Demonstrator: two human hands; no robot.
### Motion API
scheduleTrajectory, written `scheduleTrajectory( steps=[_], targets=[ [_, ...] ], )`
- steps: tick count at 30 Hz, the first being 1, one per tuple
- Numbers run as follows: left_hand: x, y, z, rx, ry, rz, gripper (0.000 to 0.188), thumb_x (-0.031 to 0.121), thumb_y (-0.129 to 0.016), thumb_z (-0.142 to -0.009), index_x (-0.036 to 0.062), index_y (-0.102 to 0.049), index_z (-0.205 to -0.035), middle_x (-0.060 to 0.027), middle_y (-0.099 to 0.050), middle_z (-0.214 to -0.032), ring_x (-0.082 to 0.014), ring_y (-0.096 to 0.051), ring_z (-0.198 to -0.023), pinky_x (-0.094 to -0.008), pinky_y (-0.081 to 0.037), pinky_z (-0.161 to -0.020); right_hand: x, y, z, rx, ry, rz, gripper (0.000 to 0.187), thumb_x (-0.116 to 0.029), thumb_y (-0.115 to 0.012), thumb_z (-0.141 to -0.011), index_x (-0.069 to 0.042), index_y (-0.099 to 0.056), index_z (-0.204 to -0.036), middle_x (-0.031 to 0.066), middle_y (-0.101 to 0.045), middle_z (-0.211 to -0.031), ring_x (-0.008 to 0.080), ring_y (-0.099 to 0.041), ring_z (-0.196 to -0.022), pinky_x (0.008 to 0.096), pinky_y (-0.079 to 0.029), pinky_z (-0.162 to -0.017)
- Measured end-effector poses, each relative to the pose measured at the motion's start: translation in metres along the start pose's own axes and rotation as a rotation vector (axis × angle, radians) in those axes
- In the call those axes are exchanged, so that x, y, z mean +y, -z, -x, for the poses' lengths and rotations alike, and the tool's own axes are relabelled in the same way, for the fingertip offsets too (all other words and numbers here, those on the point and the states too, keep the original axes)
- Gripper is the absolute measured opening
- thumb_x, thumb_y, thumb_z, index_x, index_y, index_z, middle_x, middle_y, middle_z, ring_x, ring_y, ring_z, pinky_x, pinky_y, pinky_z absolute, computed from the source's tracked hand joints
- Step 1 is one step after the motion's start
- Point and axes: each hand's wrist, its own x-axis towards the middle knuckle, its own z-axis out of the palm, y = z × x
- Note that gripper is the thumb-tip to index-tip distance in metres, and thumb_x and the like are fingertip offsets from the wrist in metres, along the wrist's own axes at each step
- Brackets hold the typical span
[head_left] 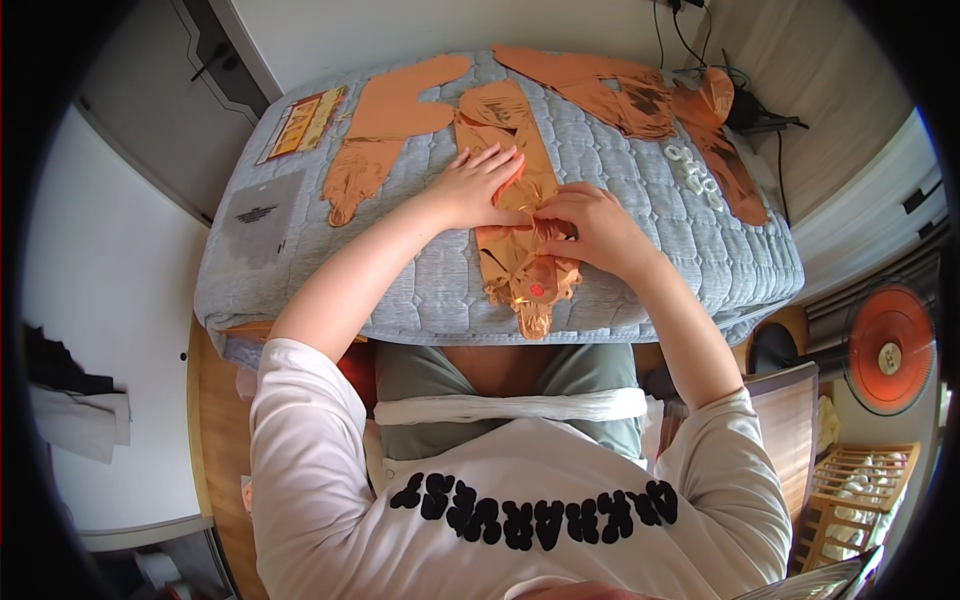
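A flat, uninflated copper-coloured foil balloon (512, 258) lies lengthwise before me, its crinkled lower end near the mattress's front edge. My left hand (482, 188) rests flat on its upper half, fingers stretched out and slightly apart. At its right edge, my right hand (585, 228) pinches the foil between thumb and fingers; the fingertips are partly hidden in the folds. A small red spot (537, 290) shows on the foil below the hands. Another flat foil balloon (385, 115) lies to the left, and a further one (600, 88) at the back right.
The grey quilted mattress (390, 290) carries a printed packet (303, 124), a clear plastic bag (258, 215), white rings (695, 178) and a curled foil balloon (722, 150). Black cables (755, 105) lie at its far right corner. Beyond stand an orange fan (890, 350) and a wooden rack (862, 490).
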Motion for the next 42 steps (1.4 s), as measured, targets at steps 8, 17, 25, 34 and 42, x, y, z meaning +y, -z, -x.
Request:
scheduleTrajectory(
  steps=[8, 17, 25, 34, 42],
  targets=[
    [-0.003, -0.005, 0.001, 0.013, -0.015, 0.010, 0.117, 0.090, -0.052, -0.078, 0.0144, -0.024, -0.163, -0.0088, -0.021, -0.170, -0.0273, -0.016, -0.158, -0.0518, -0.012, -0.127, -0.004, 0.018, -0.024, -0.295, -0.108, 0.134, 0.088, -0.042, -0.091, -0.061, -0.014, -0.062, -0.139, 0.0047, -0.058, -0.144, 0.0308, -0.037, -0.144, 0.0473, -0.029, -0.120],
    [-0.003, -0.005, 0.001, 0.029, -0.019, 0.009, 0.117, 0.090, -0.052, -0.078, 0.0138, -0.025, -0.163, -0.0083, -0.021, -0.170, -0.0274, -0.016, -0.158, -0.0516, -0.012, -0.127, -0.010, 0.016, -0.022, -0.454, -0.074, 0.291, 0.129, -0.054, -0.093, -0.046, -0.013, -0.039, -0.155, 0.0118, -0.041, -0.158, 0.0333, -0.026, -0.151, 0.0516, -0.010, -0.128],
    [-0.001, -0.001, 0.001, -0.001, -0.011, -0.015, 0.113, 0.082, -0.059, -0.080, 0.0174, -0.020, -0.164, -0.0076, -0.019, -0.171, -0.0265, -0.015, -0.158, -0.0518, -0.014, -0.127, -0.011, 0.020, 0.003, -0.253, 0.001, 0.131, 0.108, -0.047, -0.091, -0.064, -0.011, -0.041, -0.153, 0.0163, -0.039, -0.159, 0.0374, -0.031, -0.149, 0.0521, -0.022, -0.124],
    [-0.007, -0.003, -0.004, 0.017, -0.074, 0.013, 0.114, 0.086, -0.054, -0.081, 0.0137, -0.021, -0.163, -0.0098, -0.021, -0.170, -0.0283, -0.016, -0.157, -0.0517, -0.014, -0.126, 0.036, 0.010, 0.010, -0.048, 0.268, -0.062, 0.032, 0.004, -0.066, -0.083, -0.002, -0.072, -0.114, 0.0155, -0.068, -0.125, 0.0344, -0.063, -0.118, 0.0420, -0.051, -0.101],
    [0.003, 0.000, 0.014, 0.032, -0.226, 0.017, 0.117, 0.084, -0.057, -0.080, 0.0108, -0.022, -0.163, -0.0129, -0.024, -0.168, -0.0307, -0.019, -0.156, -0.0524, -0.017, -0.126, 0.005, 0.018, 0.033, -0.124, 0.288, -0.136, 0.041, 0.002, -0.067, -0.079, -0.004, -0.069, -0.120, 0.0140, -0.068, -0.124, 0.0337, -0.063, -0.117, 0.0429, -0.050, -0.103]
  ],
)
